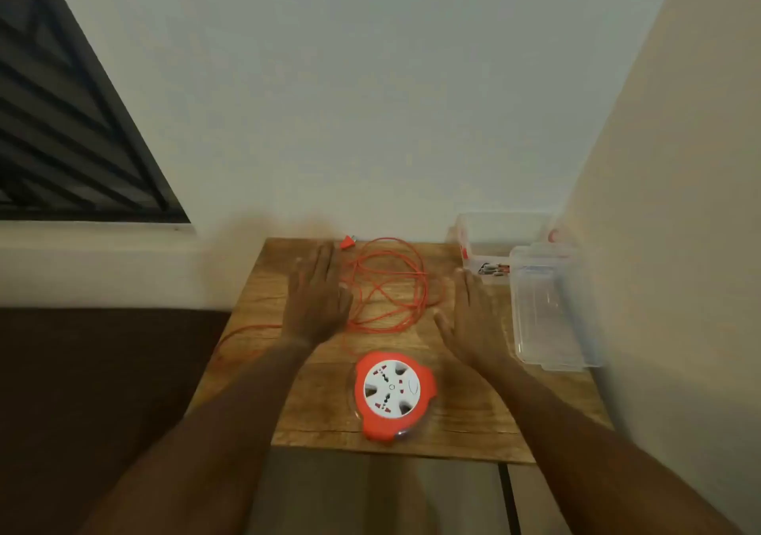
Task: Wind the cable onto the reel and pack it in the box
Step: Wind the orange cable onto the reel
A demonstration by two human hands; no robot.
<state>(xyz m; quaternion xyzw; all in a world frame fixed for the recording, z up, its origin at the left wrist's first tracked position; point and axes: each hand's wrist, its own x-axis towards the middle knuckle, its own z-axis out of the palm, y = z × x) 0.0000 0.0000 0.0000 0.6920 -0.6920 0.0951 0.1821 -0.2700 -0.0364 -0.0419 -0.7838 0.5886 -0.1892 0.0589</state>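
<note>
I see both my hands stretched out flat over the wooden desk (pixel 313 402), palms down, fingers spread and gripping nothing. My left hand (pixel 316 303) lies at the left edge of the loose orange cable (pixel 387 287), touching or just over its strands; my right hand (pixel 473 316) sits just right of the coil, apart from it. The cable sprawls in loops at the back of the desk, its plug (pixel 347 242) near the wall, one strand trailing off the left edge. The orange-and-white reel (pixel 393 395) lies flat near the front edge, between my forearms. The clear plastic box (pixel 500 242) stands at the far right corner, its lid (pixel 549 308) just beside it.
</note>
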